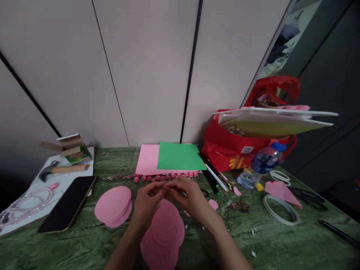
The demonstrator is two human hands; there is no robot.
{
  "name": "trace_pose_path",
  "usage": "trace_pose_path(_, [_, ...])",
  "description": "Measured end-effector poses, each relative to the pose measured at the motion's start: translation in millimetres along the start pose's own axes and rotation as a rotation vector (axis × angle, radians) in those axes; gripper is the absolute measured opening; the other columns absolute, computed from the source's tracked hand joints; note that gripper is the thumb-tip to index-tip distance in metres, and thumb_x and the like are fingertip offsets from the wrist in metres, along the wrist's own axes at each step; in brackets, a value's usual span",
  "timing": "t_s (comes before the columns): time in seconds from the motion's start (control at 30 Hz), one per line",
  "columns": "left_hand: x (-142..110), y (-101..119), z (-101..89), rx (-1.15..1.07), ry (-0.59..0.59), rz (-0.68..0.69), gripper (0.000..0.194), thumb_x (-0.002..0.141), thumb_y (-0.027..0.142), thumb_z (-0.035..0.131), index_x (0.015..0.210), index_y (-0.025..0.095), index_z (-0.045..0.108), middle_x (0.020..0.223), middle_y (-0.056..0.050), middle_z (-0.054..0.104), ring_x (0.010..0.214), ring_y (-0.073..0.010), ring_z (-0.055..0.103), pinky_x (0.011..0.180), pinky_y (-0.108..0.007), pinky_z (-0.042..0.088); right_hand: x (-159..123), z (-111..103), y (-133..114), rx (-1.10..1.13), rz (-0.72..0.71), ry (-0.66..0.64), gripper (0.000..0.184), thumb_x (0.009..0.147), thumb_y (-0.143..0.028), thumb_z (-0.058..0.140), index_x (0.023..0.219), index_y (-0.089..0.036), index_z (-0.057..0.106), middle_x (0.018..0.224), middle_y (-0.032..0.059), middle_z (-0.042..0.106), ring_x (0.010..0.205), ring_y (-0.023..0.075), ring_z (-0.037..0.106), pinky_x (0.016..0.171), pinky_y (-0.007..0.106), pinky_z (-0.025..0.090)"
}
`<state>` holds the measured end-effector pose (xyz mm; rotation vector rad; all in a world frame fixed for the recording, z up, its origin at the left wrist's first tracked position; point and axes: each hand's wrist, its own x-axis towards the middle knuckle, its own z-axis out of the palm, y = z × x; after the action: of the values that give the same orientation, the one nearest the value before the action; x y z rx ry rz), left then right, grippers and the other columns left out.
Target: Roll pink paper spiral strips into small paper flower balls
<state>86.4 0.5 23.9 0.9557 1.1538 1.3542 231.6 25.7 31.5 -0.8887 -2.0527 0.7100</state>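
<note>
My left hand (148,202) and my right hand (191,195) meet at the middle of the table, fingertips pinched together. Between them is a small pink paper piece (166,189), mostly hidden by the fingers. Below my wrists lies an overlapping pile of pink paper circles (165,228). A second stack of pink circles (113,205) rests left of my left hand. Just beyond my fingertips runs a row of small pink rolled paper balls (158,177). Behind it lie a green paper sheet (181,156) and a pink sheet (146,159).
On the left are a phone (67,206), a hammer (63,169), a small open box (76,152) and strings of beads (30,204). To the right stand a red bag (219,150) and a water bottle (263,165), with pens (216,176), a tape roll (281,210) and scissors (308,197).
</note>
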Motion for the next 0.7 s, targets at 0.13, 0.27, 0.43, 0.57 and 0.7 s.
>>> trace_pose_path(0.13, [0.8, -2.2, -0.9, 0.010, 0.045, -0.002, 0.020, 0.058, 0.019, 0.072, 0.077, 0.013, 0.072, 0.063, -0.005, 0.069, 0.058, -0.0149, 0.061, 0.060, -0.025, 0.048, -0.3, 0.3, -0.3, -0.005, -0.018, -0.011, 0.024, 0.081, -0.011, 0.053, 0.096, -0.025, 0.065, 0.084, 0.0027, 0.064, 0.081, 0.0164, 0.056, 0.074, 0.031, 0.043])
trace_pose_path(0.27, [0.4, 0.5, 0.6, -0.007, 0.091, -0.038, 0.019, 0.054, 0.018, 0.073, 0.072, 0.013, 0.072, 0.060, -0.004, 0.069, 0.055, -0.0152, 0.061, 0.058, -0.026, 0.048, -0.7, 0.4, -3.5, -0.021, -0.016, -0.032, 0.027, 0.081, -0.009, 0.051, 0.097, -0.025, 0.065, 0.084, 0.0025, 0.065, 0.082, 0.0165, 0.058, 0.076, 0.031, 0.043])
trace_pose_path(0.43, [0.7, 2.6, 1.5, 0.029, 0.095, -0.065, 0.017, 0.053, 0.017, 0.072, 0.070, 0.012, 0.070, 0.061, -0.004, 0.069, 0.053, -0.0144, 0.061, 0.054, -0.024, 0.048, -1.6, 1.5, -4.8, -0.085, 0.010, -0.094, 0.027, 0.079, -0.005, 0.049, 0.095, -0.021, 0.064, 0.085, 0.0031, 0.065, 0.080, 0.0160, 0.058, 0.074, 0.029, 0.043])
trace_pose_path(0.57, [1.7, -0.4, 0.7, 0.065, 0.050, -0.058, 0.016, 0.054, 0.018, 0.072, 0.069, 0.012, 0.070, 0.064, -0.005, 0.069, 0.056, -0.0153, 0.061, 0.058, -0.027, 0.049, -2.9, 2.7, -1.0, -0.159, 0.037, -0.110, 0.024, 0.078, -0.006, 0.052, 0.093, -0.022, 0.063, 0.086, 0.0033, 0.061, 0.082, 0.0166, 0.057, 0.074, 0.030, 0.043])
trace_pose_path(0.7, [2.7, -4.0, -0.8, 0.134, 0.028, -0.064, 0.011, 0.056, 0.018, 0.070, 0.065, 0.012, 0.070, 0.061, -0.004, 0.067, 0.056, -0.0154, 0.060, 0.059, -0.027, 0.048, -3.0, 4.6, 2.5, -0.203, 0.037, -0.089, 0.021, 0.077, -0.008, 0.055, 0.092, -0.021, 0.063, 0.091, 0.0045, 0.054, 0.081, 0.0156, 0.055, 0.071, 0.028, 0.043])
